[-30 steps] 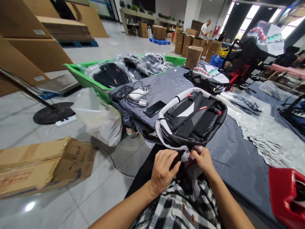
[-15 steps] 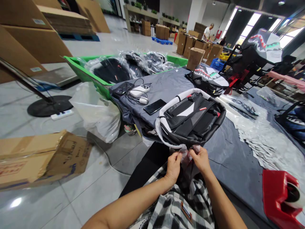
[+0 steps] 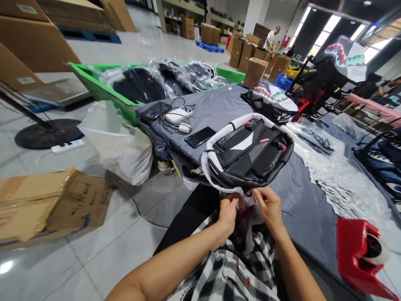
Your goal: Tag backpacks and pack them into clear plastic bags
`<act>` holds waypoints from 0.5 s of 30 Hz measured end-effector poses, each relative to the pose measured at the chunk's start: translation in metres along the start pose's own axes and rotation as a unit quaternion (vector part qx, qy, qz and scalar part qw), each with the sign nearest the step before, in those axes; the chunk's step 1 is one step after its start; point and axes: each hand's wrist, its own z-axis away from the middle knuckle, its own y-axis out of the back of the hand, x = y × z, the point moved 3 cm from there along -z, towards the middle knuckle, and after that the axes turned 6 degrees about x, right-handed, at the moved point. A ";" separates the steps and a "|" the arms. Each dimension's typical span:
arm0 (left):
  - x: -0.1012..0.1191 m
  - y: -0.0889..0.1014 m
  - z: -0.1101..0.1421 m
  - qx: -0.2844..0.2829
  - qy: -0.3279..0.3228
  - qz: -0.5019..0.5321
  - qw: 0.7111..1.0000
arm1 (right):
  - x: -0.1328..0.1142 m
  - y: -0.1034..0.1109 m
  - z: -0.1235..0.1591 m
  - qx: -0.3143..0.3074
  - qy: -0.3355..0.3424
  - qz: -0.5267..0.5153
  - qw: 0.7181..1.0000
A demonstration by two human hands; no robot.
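Note:
A black, white and grey backpack (image 3: 247,152) lies open side toward me at the table's near edge, its rim edged in white and black. Thin greyish-white cloth (image 3: 249,219) with some red hangs from its near side over my lap. My left hand (image 3: 228,212) is closed, thumb and finger pinching this cloth just under the white edging. Close to the backpack's near rim, my right hand (image 3: 269,209) is pinched, its fingertips beside a small black piece; what they grip is too small to make out.
A phone (image 3: 199,137) and white chargers with cables (image 3: 178,115) lie left of the backpack. A red tape dispenser (image 3: 352,246) stands at the right. Behind are a shark-print bag (image 3: 275,98) and a green bin (image 3: 103,90) of wrapped bags. A carton (image 3: 78,205) sits on the floor.
My right hand has shifted slightly right and up along the backpack's rim, away from the left hand. The left hand stays at the cloth. The camera view has turned slightly.

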 end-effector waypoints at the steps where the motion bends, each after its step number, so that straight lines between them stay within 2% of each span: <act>1: 0.000 -0.001 -0.003 0.005 0.011 0.006 1.000 | -0.004 0.004 -0.001 0.011 0.031 0.041 0.999; 3: 0.001 -0.004 -0.008 0.016 0.033 0.017 0.999 | -0.014 0.009 -0.005 0.022 0.096 0.131 0.986; 7: 0.005 -0.012 -0.010 0.020 0.085 0.040 0.995 | -0.040 0.014 -0.013 0.030 0.199 0.266 0.943; 10: 0.009 -0.013 -0.001 0.011 0.115 0.057 0.992 | -0.055 0.010 -0.015 0.023 0.209 0.295 0.932; 15: 0.015 -0.010 0.012 -0.019 0.131 0.086 0.987 | -0.057 -0.013 -0.002 0.006 0.173 0.275 0.946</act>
